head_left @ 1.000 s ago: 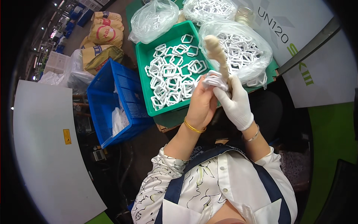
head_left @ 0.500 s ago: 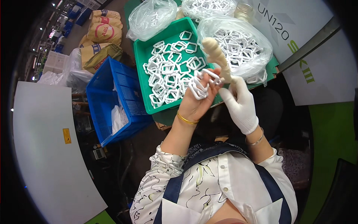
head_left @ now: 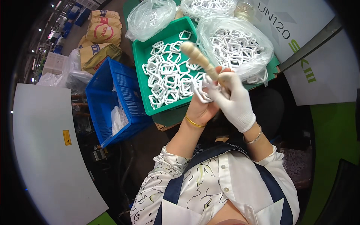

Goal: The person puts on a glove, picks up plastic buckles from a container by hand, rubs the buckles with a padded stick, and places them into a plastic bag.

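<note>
My bare left hand (head_left: 202, 107) holds a white plastic frame piece (head_left: 200, 90) in front of my chest. My right hand (head_left: 232, 99), in a white glove, grips a pale wooden-handled tool (head_left: 198, 58) that points up and away over the tray. The two hands touch around the piece. Just beyond them a green tray (head_left: 140, 65) holds several loose white frame pieces (head_left: 167, 77). To the right of the tray a clear plastic bag (head_left: 234, 47) bulges with more of the same pieces.
A blue crate (head_left: 108, 99) with white scraps stands to the left of the tray. Two more clear bags (head_left: 152, 17) lie behind the tray. Tan sacks (head_left: 103, 32) are stacked at far left. A white curved panel (head_left: 41, 150) fills the lower left.
My hands have shifted slightly toward me and to the right with the piece. The tool's tip has swung a little to the left above the tray.
</note>
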Action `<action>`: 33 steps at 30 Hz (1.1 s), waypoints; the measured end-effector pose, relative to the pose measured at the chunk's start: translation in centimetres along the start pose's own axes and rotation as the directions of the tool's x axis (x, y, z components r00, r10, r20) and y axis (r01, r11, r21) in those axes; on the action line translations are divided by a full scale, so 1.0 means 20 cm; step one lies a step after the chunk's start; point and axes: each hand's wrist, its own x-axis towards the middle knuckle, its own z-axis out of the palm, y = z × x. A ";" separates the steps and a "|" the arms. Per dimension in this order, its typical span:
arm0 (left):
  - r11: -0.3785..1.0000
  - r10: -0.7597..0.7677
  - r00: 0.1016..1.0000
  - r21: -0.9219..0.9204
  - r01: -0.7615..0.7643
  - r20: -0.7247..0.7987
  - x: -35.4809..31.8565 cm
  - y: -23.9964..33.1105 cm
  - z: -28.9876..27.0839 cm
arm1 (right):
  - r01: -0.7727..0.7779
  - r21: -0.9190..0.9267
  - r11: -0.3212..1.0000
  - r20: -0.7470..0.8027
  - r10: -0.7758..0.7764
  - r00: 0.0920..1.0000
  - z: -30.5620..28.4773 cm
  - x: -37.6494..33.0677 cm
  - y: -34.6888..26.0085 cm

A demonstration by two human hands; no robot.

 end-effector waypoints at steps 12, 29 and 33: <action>0.990 0.107 0.991 0.097 -0.099 -0.084 -0.01 0.01 0.03 | -0.088 -0.066 0.994 -0.104 0.081 0.991 -0.02 -0.01 0.11; 0.992 0.056 0.998 -0.115 -0.058 -0.019 0.00 0.10 0.03 | 0.074 -0.293 0.953 0.100 -0.047 0.994 -0.19 -0.14 0.13; 0.942 0.235 0.967 0.271 -0.200 -0.100 0.03 0.20 0.11 | -0.013 -0.275 0.961 -0.157 -0.031 0.987 -0.31 -0.10 0.23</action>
